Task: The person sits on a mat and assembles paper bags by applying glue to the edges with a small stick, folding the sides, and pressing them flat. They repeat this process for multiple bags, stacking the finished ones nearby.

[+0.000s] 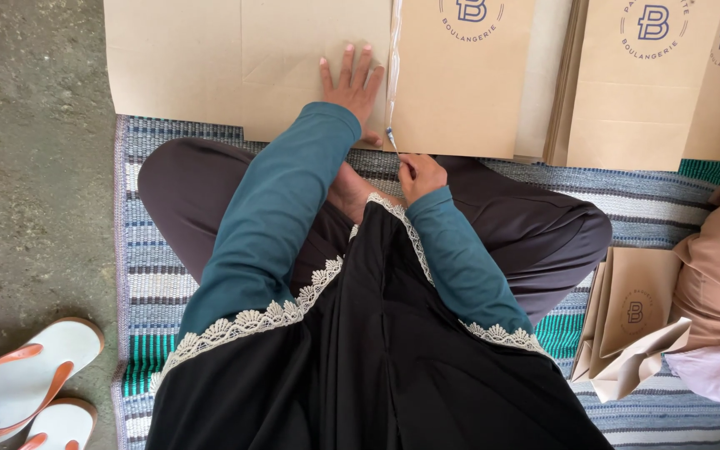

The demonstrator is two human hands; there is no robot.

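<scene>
Flat brown kraft-paper sheet (247, 67) lies on the striped woven mat (147, 250) at twelve o'clock of the seated person. Left hand (350, 83) presses flat on it, fingers spread apart. At its four o'clock, right hand (420, 175) has fingers pinched shut on a thin white tape strip (393, 67). Printed brown paper bags (652, 83) lie at two o'clock.

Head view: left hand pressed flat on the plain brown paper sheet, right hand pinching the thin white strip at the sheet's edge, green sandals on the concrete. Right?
Not quite. The head view shows the sandals white with orange straps, not green. The rest holds.
</scene>
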